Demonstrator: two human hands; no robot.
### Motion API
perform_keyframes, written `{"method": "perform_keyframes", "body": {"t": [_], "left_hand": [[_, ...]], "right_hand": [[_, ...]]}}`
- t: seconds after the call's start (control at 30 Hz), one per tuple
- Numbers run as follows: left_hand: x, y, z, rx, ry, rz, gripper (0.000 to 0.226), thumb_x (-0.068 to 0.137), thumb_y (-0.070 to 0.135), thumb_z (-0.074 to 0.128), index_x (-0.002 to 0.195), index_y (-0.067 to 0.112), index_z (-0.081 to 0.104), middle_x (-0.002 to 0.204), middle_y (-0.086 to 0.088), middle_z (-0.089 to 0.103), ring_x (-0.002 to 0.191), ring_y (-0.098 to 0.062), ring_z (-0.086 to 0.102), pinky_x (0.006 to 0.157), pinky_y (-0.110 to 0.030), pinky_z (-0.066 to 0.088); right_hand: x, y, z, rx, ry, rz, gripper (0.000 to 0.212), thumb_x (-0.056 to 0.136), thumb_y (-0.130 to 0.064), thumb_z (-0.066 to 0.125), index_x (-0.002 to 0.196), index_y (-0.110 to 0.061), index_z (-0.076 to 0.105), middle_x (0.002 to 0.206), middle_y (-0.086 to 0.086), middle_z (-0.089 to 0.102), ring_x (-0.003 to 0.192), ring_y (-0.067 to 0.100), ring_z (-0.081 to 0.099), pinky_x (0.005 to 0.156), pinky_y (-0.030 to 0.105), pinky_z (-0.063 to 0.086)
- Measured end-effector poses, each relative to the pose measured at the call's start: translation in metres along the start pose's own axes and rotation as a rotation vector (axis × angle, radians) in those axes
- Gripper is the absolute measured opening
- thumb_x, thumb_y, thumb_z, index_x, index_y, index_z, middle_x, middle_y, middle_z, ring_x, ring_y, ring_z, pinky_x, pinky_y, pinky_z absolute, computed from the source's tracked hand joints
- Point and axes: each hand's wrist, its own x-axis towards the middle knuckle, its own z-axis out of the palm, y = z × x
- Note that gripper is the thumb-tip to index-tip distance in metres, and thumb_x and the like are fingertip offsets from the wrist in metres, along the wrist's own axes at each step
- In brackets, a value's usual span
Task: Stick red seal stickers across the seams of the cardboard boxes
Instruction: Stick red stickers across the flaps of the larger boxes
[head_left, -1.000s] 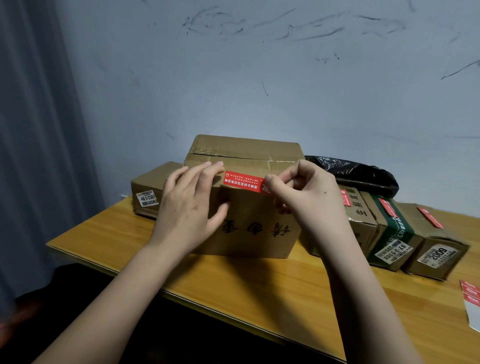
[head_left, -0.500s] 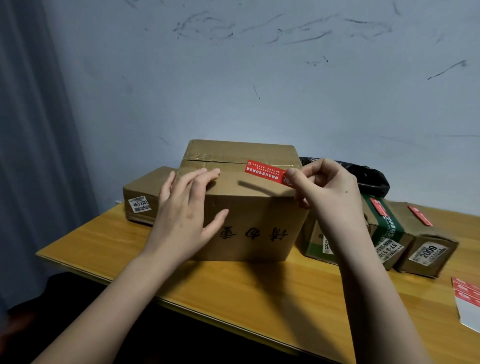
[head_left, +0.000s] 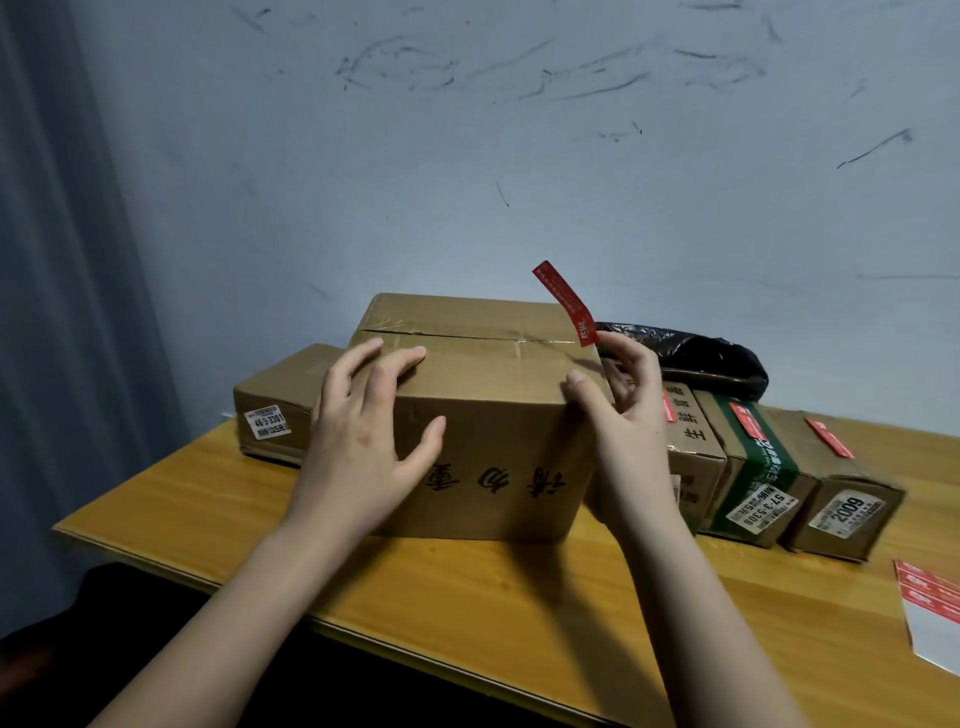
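Note:
A large cardboard box (head_left: 493, 431) stands in the middle of the wooden table (head_left: 467, 597); a taped seam (head_left: 467, 336) runs across its top. My left hand (head_left: 363, 431) rests on the box's front left top edge, fingers spread over the top and thumb on the front face. My right hand (head_left: 623, 415) is at the box's right top corner, thumb against the corner. Its fingertips hold the lower end of a red seal sticker (head_left: 565, 304), which stands up in the air above the box's right end.
Three smaller boxes (head_left: 696, 452), (head_left: 753, 467), (head_left: 841, 499) with red stickers on top lie to the right. Another flat box (head_left: 275, 400) lies left behind. A black plastic bag (head_left: 696, 358) sits by the wall. A sheet of red stickers (head_left: 930, 608) lies at the table's right edge.
My right hand has moved right, from the box's front to its right top corner, and the sticker has swung from lying sideways to standing upright. My left hand stays on the box.

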Motion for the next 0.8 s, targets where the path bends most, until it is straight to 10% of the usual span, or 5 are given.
{"method": "perform_keyframes", "body": {"t": [0.13, 0.33, 0.53, 0.8], "left_hand": [[0.002, 0.002, 0.001, 0.024, 0.024, 0.013, 0.061, 0.082, 0.046, 0.054, 0.135, 0.019, 0.040, 0.125, 0.006, 0.030, 0.125, -0.017, 0.034, 0.099, -0.051, 0.044], [-0.002, 0.007, -0.001, 0.033, 0.013, 0.020, 0.063, 0.081, 0.051, 0.048, 0.134, 0.020, 0.038, 0.126, -0.002, 0.037, 0.123, -0.018, 0.036, 0.098, -0.050, 0.045], [-0.006, 0.014, -0.007, 0.036, -0.002, -0.006, 0.062, 0.079, 0.054, 0.047, 0.131, 0.022, 0.036, 0.126, -0.004, 0.048, 0.124, -0.016, 0.036, 0.098, -0.051, 0.045], [-0.004, 0.016, -0.012, 0.052, 0.010, -0.020, 0.058, 0.081, 0.050, 0.057, 0.129, 0.021, 0.040, 0.123, 0.009, 0.034, 0.121, -0.015, 0.034, 0.099, -0.051, 0.040]], "right_hand": [[-0.003, 0.001, 0.003, -0.013, 0.030, -0.036, 0.043, 0.090, -0.006, 0.061, 0.124, -0.030, 0.049, 0.138, -0.008, 0.044, 0.124, -0.007, 0.043, 0.078, 0.000, 0.038], [-0.006, -0.009, -0.004, 0.044, 0.039, -0.006, 0.042, 0.089, -0.005, 0.062, 0.120, -0.032, 0.050, 0.130, -0.014, 0.051, 0.120, -0.012, 0.043, 0.083, 0.004, 0.042], [-0.006, -0.014, -0.009, 0.082, 0.026, 0.059, 0.039, 0.088, -0.005, 0.063, 0.117, -0.030, 0.053, 0.125, -0.014, 0.056, 0.122, 0.011, 0.052, 0.105, 0.038, 0.043], [0.000, -0.019, -0.010, 0.136, 0.005, 0.030, 0.032, 0.089, 0.001, 0.059, 0.113, -0.020, 0.055, 0.115, -0.007, 0.061, 0.100, -0.011, 0.057, 0.079, 0.005, 0.044]]}}
